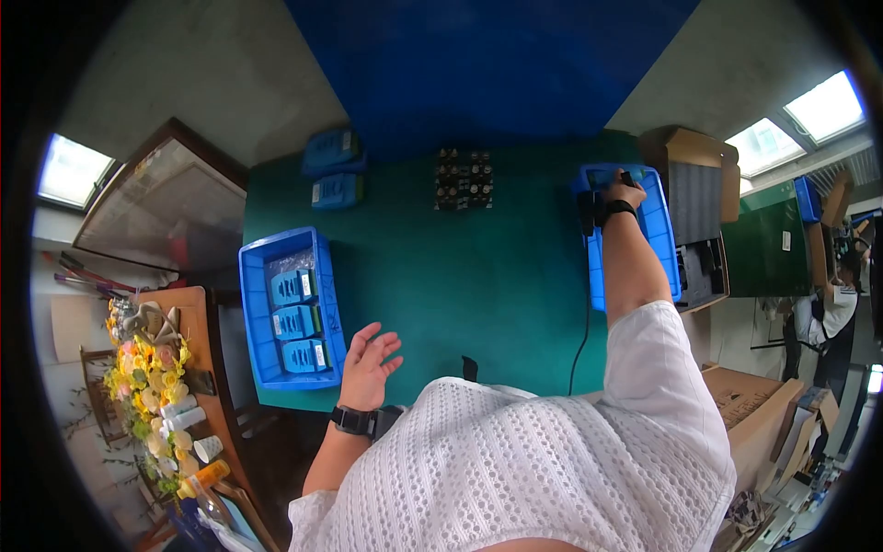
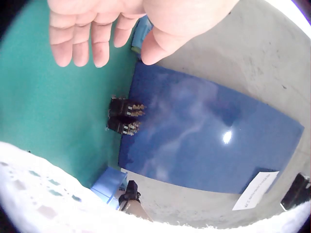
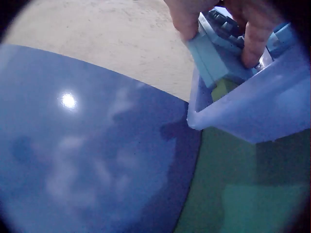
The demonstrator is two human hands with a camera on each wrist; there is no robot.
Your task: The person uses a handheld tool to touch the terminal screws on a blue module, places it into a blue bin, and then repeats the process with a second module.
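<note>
In the head view my right hand (image 1: 628,193) reaches into the far end of the blue bin (image 1: 659,230) on the right side of the table. Close up in the right wrist view, its fingers and thumb grip a light-blue plastic-cased unit (image 3: 214,60) with a dark top, tilted at the bin's corner. Part of that unit is hidden behind the bin wall. My left hand (image 1: 370,368) hovers palm up and holds nothing, its fingers spread loosely. Beside it stands another blue bin (image 1: 250,322), with several similar blue units (image 1: 294,322) in a row inside.
Black components with metal terminals (image 1: 463,179) stand grouped at the back middle of the green table (image 1: 460,285). More blue units (image 1: 336,190) sit at the back left. A blue panel (image 1: 487,74) rises behind. A cable (image 1: 583,340) runs down near the right bin.
</note>
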